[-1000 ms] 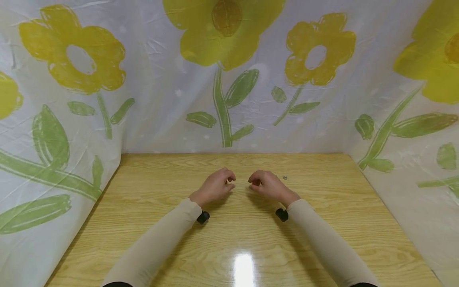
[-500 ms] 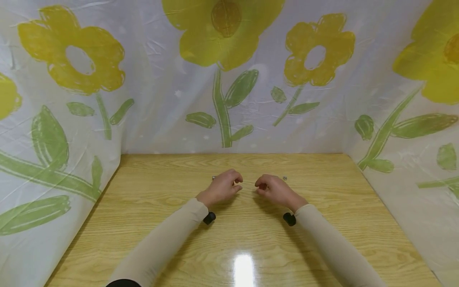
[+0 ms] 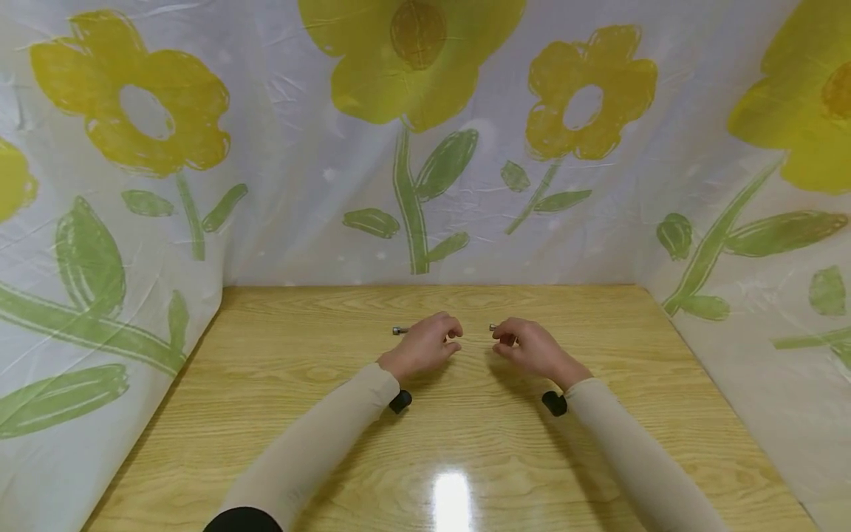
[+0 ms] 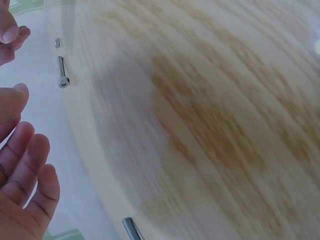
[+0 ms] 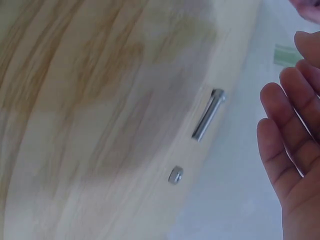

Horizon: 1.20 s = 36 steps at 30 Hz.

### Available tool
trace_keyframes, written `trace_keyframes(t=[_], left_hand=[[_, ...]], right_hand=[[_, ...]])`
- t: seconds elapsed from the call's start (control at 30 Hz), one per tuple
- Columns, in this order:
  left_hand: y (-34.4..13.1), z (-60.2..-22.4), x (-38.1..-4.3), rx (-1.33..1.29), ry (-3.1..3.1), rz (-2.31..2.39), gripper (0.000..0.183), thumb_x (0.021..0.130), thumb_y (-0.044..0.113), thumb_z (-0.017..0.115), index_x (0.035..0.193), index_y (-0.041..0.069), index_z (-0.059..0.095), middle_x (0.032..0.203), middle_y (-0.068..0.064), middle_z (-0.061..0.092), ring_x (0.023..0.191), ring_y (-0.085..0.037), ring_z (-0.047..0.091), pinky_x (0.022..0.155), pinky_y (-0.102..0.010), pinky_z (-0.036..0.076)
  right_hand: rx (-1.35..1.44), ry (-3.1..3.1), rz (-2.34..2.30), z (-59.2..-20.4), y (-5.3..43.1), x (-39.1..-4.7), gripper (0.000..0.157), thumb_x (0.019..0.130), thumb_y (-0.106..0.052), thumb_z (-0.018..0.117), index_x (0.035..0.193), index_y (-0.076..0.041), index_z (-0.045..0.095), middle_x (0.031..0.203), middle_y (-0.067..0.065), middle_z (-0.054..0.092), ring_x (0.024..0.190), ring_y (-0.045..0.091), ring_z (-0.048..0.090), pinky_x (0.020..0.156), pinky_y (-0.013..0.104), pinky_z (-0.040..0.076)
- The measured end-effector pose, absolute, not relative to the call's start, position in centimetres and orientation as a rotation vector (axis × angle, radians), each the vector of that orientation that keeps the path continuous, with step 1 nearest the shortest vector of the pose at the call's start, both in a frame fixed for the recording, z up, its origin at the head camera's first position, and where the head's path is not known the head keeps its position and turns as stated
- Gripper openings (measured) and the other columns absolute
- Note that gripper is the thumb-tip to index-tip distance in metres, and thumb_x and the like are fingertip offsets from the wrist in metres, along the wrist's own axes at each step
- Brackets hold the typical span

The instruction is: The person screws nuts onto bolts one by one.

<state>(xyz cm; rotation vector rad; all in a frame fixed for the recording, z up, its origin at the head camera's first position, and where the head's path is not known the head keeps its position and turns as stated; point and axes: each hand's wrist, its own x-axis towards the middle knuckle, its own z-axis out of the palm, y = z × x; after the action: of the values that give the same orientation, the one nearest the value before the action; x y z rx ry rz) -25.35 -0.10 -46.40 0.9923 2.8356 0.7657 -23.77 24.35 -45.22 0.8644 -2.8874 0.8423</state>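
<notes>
The room is bright. A white glare spot shines on the table (image 3: 452,499) near its front edge. Both wrist pictures are blurry, and the wood grain looks smeared.

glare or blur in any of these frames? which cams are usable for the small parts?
Head view: sharp, but a white glare patch on the table near the front edge, soft hand shadows, wide-angle bend at the edges. Left wrist view: wood grain smeared by motion blur, though one bolt stays readable. Right wrist view: mildly soft; a bolt and a nut are clear.
</notes>
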Motion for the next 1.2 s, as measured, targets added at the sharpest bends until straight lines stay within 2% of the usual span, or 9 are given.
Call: trace_keyframes(t=[0.57, 0.8, 1.2], left_hand=[[1.7, -46.2, -26.0, 1.035, 2.848, 0.71, 0.022, 0.094, 0.024, 0.063, 0.112, 0.012, 0.063, 0.103, 0.002, 0.056, 0.091, -0.01, 0.052, 0.077, -0.026, 0.047], [2.4, -46.2, -26.6, 1.056, 2.839, 0.731, 0.022, 0.094, 0.024, 0.064, 0.112, 0.011, 0.064, 0.104, -0.001, 0.058, 0.09, -0.01, 0.052, 0.077, -0.025, 0.047], [3.2, -45.8, -26.8, 1.018, 2.826, 0.752, 0.022, 0.095, 0.026, 0.062, 0.112, 0.012, 0.063, 0.104, 0.001, 0.055, 0.09, -0.01, 0.052, 0.076, -0.026, 0.046]], right_hand=[[0.769, -2.905, 0.857, -44.8, 26.1, -24.1, 0.019, 0.09, -0.016, 0.069, 0.105, -0.004, 0.069, 0.094, -0.001, 0.063, 0.082, 0.013, 0.059, 0.074, 0.038, 0.049], [0.75, -2.884, 0.85, -45.0, 26.9, -24.2, 0.018, 0.089, -0.014, 0.069, 0.103, -0.003, 0.069, 0.091, -0.001, 0.064, 0.079, 0.014, 0.059, 0.073, 0.039, 0.049], [0.754, -2.893, 0.874, -45.0, 27.3, -24.5, 0.018, 0.091, -0.014, 0.067, 0.105, -0.003, 0.068, 0.094, 0.0, 0.064, 0.08, 0.013, 0.058, 0.074, 0.038, 0.048]])
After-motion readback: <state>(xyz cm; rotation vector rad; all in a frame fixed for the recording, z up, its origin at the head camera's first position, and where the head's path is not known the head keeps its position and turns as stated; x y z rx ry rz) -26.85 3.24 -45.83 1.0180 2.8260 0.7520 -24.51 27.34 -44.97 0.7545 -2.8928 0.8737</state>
